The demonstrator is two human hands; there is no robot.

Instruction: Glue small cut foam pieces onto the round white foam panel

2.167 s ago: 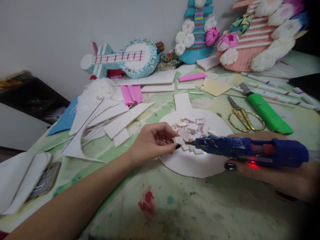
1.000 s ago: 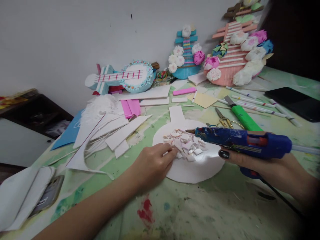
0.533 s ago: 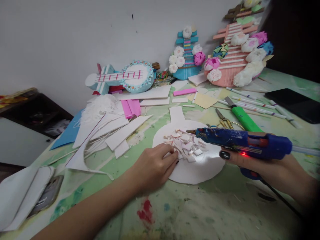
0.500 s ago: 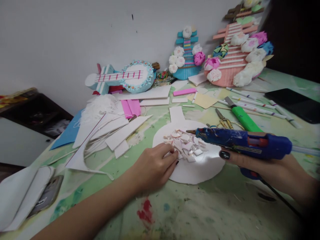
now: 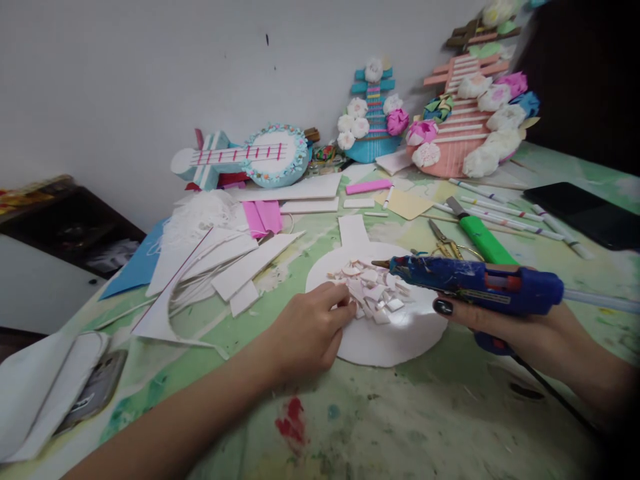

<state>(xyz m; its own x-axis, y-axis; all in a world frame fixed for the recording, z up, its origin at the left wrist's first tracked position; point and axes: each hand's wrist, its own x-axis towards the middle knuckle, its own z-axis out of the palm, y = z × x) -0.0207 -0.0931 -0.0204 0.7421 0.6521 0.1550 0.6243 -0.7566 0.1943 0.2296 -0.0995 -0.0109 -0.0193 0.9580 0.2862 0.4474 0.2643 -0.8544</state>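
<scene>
Right hand point(image 5: 543, 339) grips glue gun point(image 5: 460, 277); left hand point(image 5: 311, 327), hold unclear, curls over left edge of white cutout point(image 5: 395, 345)

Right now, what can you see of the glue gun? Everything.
The glue gun is blue, plastic-looking, its front grubby with residue, with a brownish nozzle, a red part in a side opening and a pale label. A pale stick protrudes from the rear; a dark cord trails below. The right hand grips it roughly level, nozzle leftward over the scraps; tip contact can't be told.

Black phone point(image 5: 583, 213), flower-trimmed peach instrument point(image 5: 465, 119)
</scene>
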